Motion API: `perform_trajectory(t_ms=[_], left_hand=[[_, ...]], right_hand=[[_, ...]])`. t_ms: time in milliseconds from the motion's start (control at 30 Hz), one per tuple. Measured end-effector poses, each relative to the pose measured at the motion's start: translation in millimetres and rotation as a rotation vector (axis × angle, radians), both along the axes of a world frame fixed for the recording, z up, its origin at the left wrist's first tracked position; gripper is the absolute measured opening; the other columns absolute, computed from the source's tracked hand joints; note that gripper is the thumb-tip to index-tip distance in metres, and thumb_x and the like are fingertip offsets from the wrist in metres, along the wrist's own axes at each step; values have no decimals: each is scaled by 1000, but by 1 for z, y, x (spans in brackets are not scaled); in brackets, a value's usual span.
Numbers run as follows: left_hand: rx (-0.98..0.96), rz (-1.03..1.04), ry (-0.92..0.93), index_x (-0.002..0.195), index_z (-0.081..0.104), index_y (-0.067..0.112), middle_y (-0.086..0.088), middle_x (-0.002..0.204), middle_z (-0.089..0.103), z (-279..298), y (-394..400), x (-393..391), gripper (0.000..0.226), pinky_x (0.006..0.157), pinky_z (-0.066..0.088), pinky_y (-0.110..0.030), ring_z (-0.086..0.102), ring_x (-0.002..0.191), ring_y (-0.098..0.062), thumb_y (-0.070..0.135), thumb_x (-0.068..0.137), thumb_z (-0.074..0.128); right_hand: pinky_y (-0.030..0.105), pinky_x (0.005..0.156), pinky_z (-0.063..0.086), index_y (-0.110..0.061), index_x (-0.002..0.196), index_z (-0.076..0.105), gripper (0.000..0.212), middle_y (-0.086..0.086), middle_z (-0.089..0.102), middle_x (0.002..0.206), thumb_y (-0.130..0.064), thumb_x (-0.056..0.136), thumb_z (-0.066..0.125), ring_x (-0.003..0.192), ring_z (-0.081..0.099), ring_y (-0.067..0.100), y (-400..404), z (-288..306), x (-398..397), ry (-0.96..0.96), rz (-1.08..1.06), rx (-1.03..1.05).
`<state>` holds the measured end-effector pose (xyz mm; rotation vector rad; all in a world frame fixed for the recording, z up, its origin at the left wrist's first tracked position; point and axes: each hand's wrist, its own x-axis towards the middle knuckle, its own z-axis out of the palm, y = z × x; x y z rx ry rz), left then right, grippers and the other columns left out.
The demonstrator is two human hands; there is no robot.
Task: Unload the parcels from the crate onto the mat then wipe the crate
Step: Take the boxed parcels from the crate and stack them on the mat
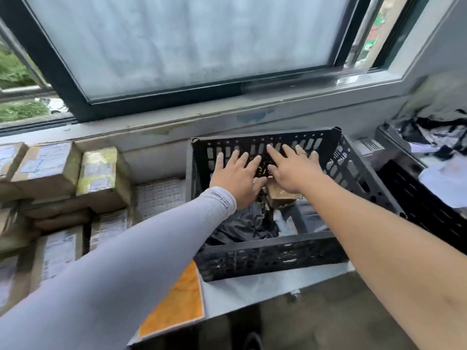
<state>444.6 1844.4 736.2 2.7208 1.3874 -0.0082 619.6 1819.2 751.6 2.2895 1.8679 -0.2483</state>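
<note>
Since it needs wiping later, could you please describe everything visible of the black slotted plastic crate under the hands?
The black slotted plastic crate sits upright below the window, walls perforated. Inside lie a dark bag and a small brown parcel. The left hand and right hand reach in, fingers spread.

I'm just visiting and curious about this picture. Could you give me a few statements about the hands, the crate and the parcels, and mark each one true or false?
1. Both hands reach into the black crate with fingers spread. True: left hand, right hand.
2. The crate is already emptied. False: a small brown parcel and a dark bag lie inside.
3. The left arm wears a light grey sleeve. True.
4. The right hand grips a cloth. False: it holds nothing, and no cloth is visible in it.
5. Stacked cardboard boxes stand to the right of the crate. False: they are on its left.
</note>
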Motion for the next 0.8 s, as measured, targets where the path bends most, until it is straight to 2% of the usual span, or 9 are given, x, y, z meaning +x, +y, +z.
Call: perform_trajectory(t_ms=[133,367,500,667,800], left_hand=[[-26,-26,97,164,19,26,-7,169,25,-23,6,42,70,125,5,-61,13,158,-30,61,105,29],[-157,-49,210,165,10,28,-6,169,25,-86,30,89,75,124,1,-63,11,158,-32,63,103,34],[-229,-45,270,165,2,29,-12,169,22,-114,41,100,83,124,-3,-62,9,158,-35,68,101,36],[-281,-43,275,165,-3,29,-13,169,23,-140,45,109,91,124,-5,-62,10,158,-36,70,98,43],[-301,-23,229,164,-8,32,-15,168,25,-148,49,118,94,123,-6,-63,11,157,-38,74,96,40]], right_hand=[[66,121,13,-43,163,-6,66,7,9,173,-60,106,24,157,8,35,-3,-27,41,-12,12,-89],[67,122,7,-45,161,-10,74,10,5,173,-61,105,34,158,5,37,14,-79,77,24,41,-294],[67,122,2,-47,159,-14,89,12,5,173,-72,96,44,158,3,38,26,-109,86,75,25,-373],[66,121,6,-44,160,-14,119,12,8,172,-89,75,56,158,4,37,34,-123,88,125,30,-401],[65,123,1,-38,161,-17,114,9,3,173,-82,83,55,159,0,35,32,-118,95,135,12,-384]])
